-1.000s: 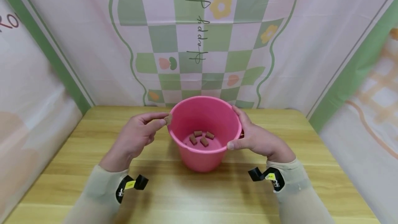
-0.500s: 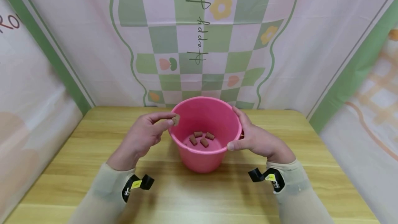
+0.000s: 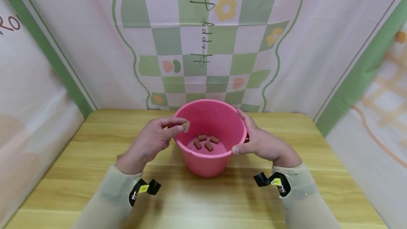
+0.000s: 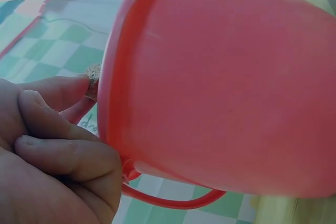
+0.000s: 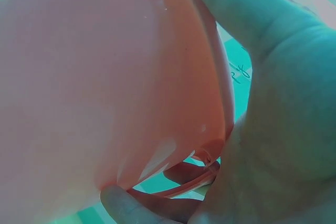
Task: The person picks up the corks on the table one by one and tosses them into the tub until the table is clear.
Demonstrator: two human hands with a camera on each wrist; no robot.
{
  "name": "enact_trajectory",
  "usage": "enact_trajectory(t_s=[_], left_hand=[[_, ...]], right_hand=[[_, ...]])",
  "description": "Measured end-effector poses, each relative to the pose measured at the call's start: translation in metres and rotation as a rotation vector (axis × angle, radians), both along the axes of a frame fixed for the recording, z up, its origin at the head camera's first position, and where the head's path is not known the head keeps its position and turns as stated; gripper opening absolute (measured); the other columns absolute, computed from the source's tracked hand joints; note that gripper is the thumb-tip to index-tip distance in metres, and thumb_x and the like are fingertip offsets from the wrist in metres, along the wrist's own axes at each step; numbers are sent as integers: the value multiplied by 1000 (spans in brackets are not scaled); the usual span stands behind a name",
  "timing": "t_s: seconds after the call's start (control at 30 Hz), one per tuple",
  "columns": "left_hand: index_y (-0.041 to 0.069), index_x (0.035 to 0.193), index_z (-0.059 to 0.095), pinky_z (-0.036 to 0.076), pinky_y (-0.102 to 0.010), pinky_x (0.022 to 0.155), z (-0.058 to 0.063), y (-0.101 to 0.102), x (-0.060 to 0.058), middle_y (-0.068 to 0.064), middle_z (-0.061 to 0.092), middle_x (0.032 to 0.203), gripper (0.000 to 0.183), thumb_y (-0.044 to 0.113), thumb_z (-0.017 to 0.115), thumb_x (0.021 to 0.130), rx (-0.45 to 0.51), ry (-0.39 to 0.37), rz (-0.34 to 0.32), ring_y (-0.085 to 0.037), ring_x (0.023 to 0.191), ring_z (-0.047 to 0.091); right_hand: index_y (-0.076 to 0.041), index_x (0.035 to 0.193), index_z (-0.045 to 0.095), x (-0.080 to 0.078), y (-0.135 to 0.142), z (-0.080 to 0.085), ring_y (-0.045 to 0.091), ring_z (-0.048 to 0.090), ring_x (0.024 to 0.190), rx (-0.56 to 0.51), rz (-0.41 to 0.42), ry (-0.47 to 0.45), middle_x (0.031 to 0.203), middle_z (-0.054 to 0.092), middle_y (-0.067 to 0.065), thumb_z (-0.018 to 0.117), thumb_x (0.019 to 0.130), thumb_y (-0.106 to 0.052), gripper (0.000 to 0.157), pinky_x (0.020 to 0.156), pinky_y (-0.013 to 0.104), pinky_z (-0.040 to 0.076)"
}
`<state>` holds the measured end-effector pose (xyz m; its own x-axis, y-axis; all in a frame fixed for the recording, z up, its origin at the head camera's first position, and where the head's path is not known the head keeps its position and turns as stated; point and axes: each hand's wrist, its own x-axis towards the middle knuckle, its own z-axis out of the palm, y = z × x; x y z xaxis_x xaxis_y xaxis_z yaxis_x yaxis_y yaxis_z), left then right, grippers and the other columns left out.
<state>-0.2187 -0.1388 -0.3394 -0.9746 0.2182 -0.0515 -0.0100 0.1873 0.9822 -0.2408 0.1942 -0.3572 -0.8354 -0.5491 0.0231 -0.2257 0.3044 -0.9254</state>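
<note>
A pink bucket (image 3: 206,165) stands upright on the wooden table. My left hand (image 3: 154,139) pinches a cork (image 3: 186,126) between thumb and index finger, just inside the bucket's left rim. In the left wrist view the cork (image 4: 93,81) shows speckled tan beside the rim, partly hidden by it, and the other fingers are curled. My right hand (image 3: 265,142) grips the bucket's right side, its thumb on the near rim. The right wrist view shows fingertips (image 5: 123,205) against the outer wall. Several brown corks (image 3: 208,146) lie apart on the bucket's floor.
A small brown thing (image 3: 119,157) peeks out behind my left wrist, mostly hidden. The bucket's pink handle (image 4: 178,203) hangs at its outside. Behind the table (image 3: 318,172) hangs a checked cloth (image 3: 194,41), with more cloth at both sides.
My left hand has moved right with the cork, from the outside of the bucket's rim to just inside it. A brown thing has come into view behind my left wrist. The right hand stays put.
</note>
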Motion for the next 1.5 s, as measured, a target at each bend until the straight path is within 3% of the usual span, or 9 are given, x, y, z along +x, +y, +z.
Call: enact_trajectory(t_s=[0.63, 0.97, 1.23, 1.5], left_hand=[[21, 115, 76, 35, -23, 49, -3, 3, -1, -3, 71, 109, 24, 30, 73, 92, -13, -9, -4, -17, 58, 41], [25, 125, 72, 34, -23, 50, -2, 4, 1, -4, 68, 115, 37, 30, 77, 89, -13, -30, 22, -16, 56, 37], [25, 126, 71, 33, -23, 49, -3, 4, 2, -6, 68, 118, 39, 31, 78, 88, -9, -21, 16, -16, 56, 37], [23, 134, 66, 36, -23, 50, -4, 1, 3, 0, 65, 126, 46, 30, 76, 90, -5, 10, 0, -17, 57, 39]], right_hand=[[-24, 160, -2, -1, 1, -3, 37, 44, 130, -10, 10, 12, 156, 27, 10, 88, 76, -23, 123, 102, 55, 40], [-25, 160, 0, 0, 0, -1, 35, 44, 131, 3, -11, 3, 156, 25, 8, 89, 75, -24, 123, 103, 50, 40], [-24, 160, -2, -1, 1, -2, 36, 44, 130, 5, -2, 7, 155, 27, 9, 88, 76, -24, 123, 102, 53, 41], [-26, 160, -2, -2, 1, -3, 36, 44, 130, -1, 3, 5, 155, 28, 10, 88, 76, -24, 122, 101, 52, 43]])
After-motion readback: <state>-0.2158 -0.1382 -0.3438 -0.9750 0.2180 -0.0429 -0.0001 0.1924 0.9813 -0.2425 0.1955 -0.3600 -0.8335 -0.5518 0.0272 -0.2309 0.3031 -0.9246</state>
